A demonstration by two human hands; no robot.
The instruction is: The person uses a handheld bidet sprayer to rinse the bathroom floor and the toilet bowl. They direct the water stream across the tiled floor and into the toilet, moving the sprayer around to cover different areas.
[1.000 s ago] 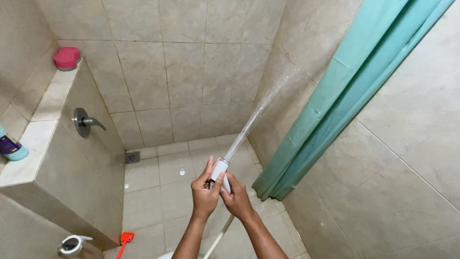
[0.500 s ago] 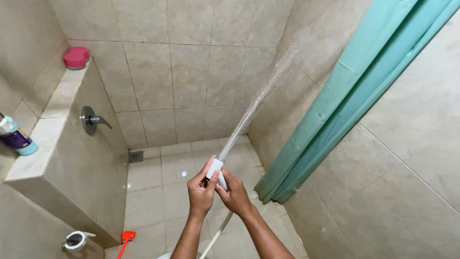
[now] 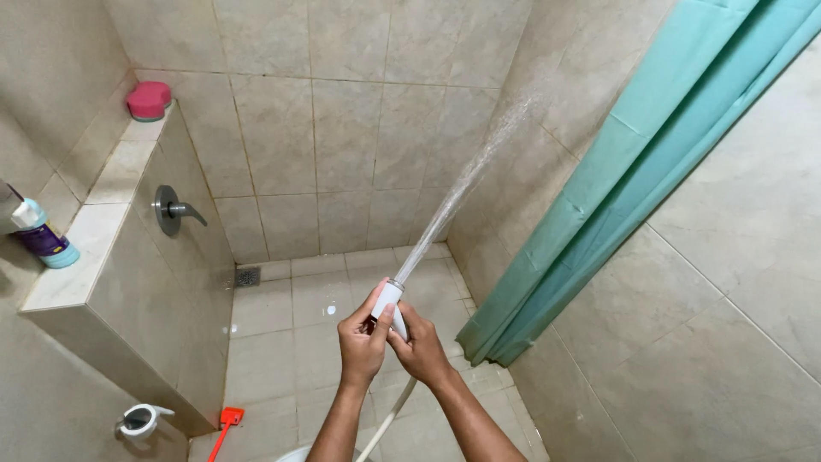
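Both hands grip a white hand-held sprayer [image 3: 389,301] on a white hose [image 3: 386,419]. My left hand [image 3: 360,340] wraps its body from the left, thumb up along the head. From the right, my right hand [image 3: 421,348] clasps it lower down. A jet of water [image 3: 462,188] shoots up and to the right from the nozzle onto the beige tiled side wall [image 3: 530,162], near the teal shower curtain [image 3: 633,171].
A tiled ledge [image 3: 94,222] at left carries a pink container [image 3: 148,100] and a bottle [image 3: 41,235]. A metal tap handle [image 3: 175,210] juts from its side. A floor drain [image 3: 247,276], an orange-handled tool [image 3: 224,426] and a white fitting [image 3: 138,421] are low left.
The hands and sprayer have stayed together while the jet swung higher up the right wall. The view shifted slightly, so the ledge and bottle sit a little lower and further right.
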